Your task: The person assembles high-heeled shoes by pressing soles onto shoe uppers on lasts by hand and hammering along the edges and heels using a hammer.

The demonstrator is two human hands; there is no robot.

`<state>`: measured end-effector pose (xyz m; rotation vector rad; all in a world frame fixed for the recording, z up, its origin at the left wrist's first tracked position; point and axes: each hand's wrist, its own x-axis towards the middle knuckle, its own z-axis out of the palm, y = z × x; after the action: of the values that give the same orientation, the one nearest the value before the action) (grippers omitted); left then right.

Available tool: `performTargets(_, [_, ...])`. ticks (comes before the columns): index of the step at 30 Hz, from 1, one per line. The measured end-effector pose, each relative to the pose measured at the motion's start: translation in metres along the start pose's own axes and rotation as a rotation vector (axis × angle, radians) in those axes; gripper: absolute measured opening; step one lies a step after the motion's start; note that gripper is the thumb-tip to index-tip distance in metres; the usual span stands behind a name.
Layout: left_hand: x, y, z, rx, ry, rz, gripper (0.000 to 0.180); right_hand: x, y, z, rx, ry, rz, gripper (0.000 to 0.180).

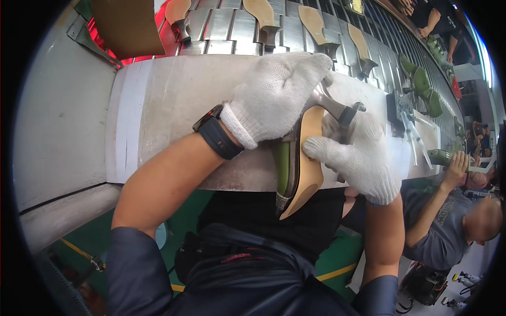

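Both my hands wear white knitted gloves and hold one high-heeled shoe (308,158) over the front of the workbench. Its pointed toe is toward me and its tan sole faces up and to the right. A green upper (283,163) shows along the left side, with a sparkly trim at the toe. My left hand (282,92) is closed round the back of the shoe near the heel (333,102), its fingertips hidden. My right hand (361,152) grips the other side, thumb pressed on the sole and fingers out of sight behind it.
Several tan soles with heels (259,16) lie on the metal slat conveyor (219,26) beyond the bench (174,105). Green shoes (421,84) sit farther right. Thin pen-like tools (414,137) lie at the bench's right. A co-worker (437,226) handles a green shoe there.
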<state>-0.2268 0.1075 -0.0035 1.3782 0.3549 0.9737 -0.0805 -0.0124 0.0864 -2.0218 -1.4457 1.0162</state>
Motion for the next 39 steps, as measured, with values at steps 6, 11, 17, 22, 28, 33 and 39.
performTargets(6, [0.001, 0.001, -0.005, 0.072, -0.011, -0.028, 0.041, 0.001, 0.004, 0.022, 0.186, 0.085, -0.146, 0.039])
performTargets(11, [0.002, 0.004, -0.006, 0.132, 0.005, -0.012, 0.038, 0.014, 0.001, 0.027, 0.051, 0.179, -0.281, 0.037])
performTargets(17, [0.004, 0.018, -0.016, 0.381, -0.144, 0.025, 0.044, 0.016, 0.015, 0.037, 0.319, 0.232, -0.15, 0.033])
performTargets(22, [-0.019, 0.046, -0.048, 0.401, -0.226, -0.025, 0.062, -0.017, 0.032, 0.032, 0.211, 0.067, -0.151, 0.053])
performTargets(28, [-0.101, 0.053, -0.057, 0.695, -0.08, 0.184, 0.081, -0.031, 0.023, 0.003, -0.384, 0.145, -0.602, 0.068])
performTargets(33, [-0.108, 0.039, 0.008, 1.134, -0.045, 0.316, 0.083, -0.016, 0.067, -0.025, -0.62, 0.373, -0.785, 0.077])
performTargets(39, [-0.091, 0.051, -0.003, 0.626, -0.244, -0.086, 0.078, -0.031, 0.081, -0.007, -0.514, 0.385, -0.849, 0.048])
